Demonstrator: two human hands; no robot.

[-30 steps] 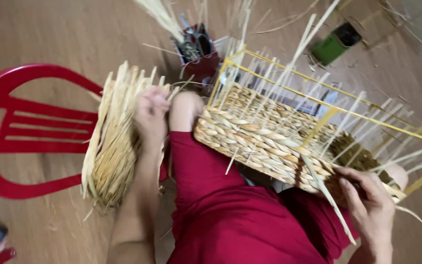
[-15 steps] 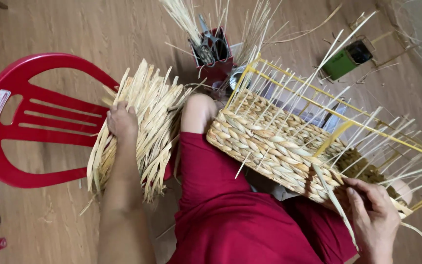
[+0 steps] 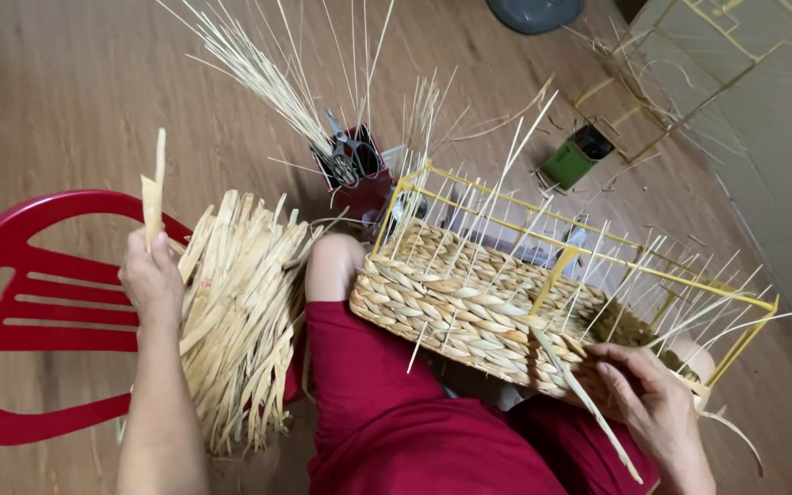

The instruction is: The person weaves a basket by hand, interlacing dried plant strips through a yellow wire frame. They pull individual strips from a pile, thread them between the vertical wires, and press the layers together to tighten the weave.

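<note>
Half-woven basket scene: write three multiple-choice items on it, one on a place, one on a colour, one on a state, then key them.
1. Where does the half-woven basket rest?
A. on the person's lap
B. on the red chair
C. on the bare floor

2. What colour is the wire frame that the weave climbs?
A. yellow
B. blue
C. white

3. What is the left hand doing?
A. lying flat and empty
B. holding one straw strip up
C. gripping scissors

Key: 1 A, the basket sits across the red-clad thighs, the right hand at its corner. 2 A, the frame bars are yellow. 3 B, the fingers close round a strip raised above the straw bundle on the red chair.
</note>
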